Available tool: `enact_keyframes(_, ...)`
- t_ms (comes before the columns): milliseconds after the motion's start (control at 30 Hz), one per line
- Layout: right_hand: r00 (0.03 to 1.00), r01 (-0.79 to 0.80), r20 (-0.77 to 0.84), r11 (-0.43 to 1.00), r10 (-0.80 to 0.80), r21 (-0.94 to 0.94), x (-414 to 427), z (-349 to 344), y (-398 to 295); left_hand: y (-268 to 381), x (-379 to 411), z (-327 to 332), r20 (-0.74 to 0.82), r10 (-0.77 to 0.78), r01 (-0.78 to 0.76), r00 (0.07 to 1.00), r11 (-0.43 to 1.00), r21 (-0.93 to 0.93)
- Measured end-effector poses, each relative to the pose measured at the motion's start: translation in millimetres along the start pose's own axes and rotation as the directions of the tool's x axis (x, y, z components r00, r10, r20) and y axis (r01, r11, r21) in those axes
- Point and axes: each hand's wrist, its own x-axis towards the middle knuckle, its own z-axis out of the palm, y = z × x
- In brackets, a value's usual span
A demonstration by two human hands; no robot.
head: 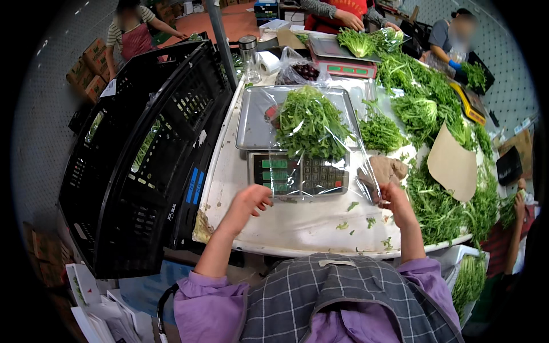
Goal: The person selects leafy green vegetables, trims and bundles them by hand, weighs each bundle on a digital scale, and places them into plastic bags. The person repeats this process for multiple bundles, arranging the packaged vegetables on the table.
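Note:
A bunch of leafy greens (311, 122) in clear plastic film (296, 180) lies on the steel pan (253, 128) of a digital scale. The film spreads over the scale's keypad and display (274, 176). My left hand (252, 200) is by the film's near left corner, fingers curled; whether they pinch it is hard to see. At the near right edge, my right hand (395, 203) grips the film between thumb and fingers. Just beyond that hand rests a brown, lumpy object (384, 169), partly under film.
Black plastic crates (128, 171) stand along the left. Loose greens (441, 214) and brown paper (454, 163) cover the table's right side. A red scale (343, 66), a bag of dark fruit (304, 70) and a glass bottle (250, 58) stand behind. Other people work around the table.

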Motion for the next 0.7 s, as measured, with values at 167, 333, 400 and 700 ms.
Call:
enact_keyframes(167, 0.999, 0.036, 0.029, 0.995, -0.039, 0.096, 2, 16, -4, -9, 5, 17, 0.240, 0.075, -0.089, 0.968, 0.995, 0.051)
enact_keyframes(333, 0.967, 0.237, -0.008, 0.893, -0.254, 0.382, 12, 30, -94, 74, 12, 1, 0.115, 0.250, -0.189, 0.962, 0.904, -0.383)
enact_keyframes(400, 0.821, 0.519, 0.004, 0.751, -0.570, 0.409, -11, 31, -161, 145, -4, 2, 0.018, 0.530, -0.460, 0.848, 0.751, -0.474)
enact_keyframes(700, 0.873, 0.306, 0.076, 0.661, -0.482, 0.685, 24, 31, -240, 213, 29, -2, 0.035, 0.400, -0.289, 0.916, 0.718, -0.634)
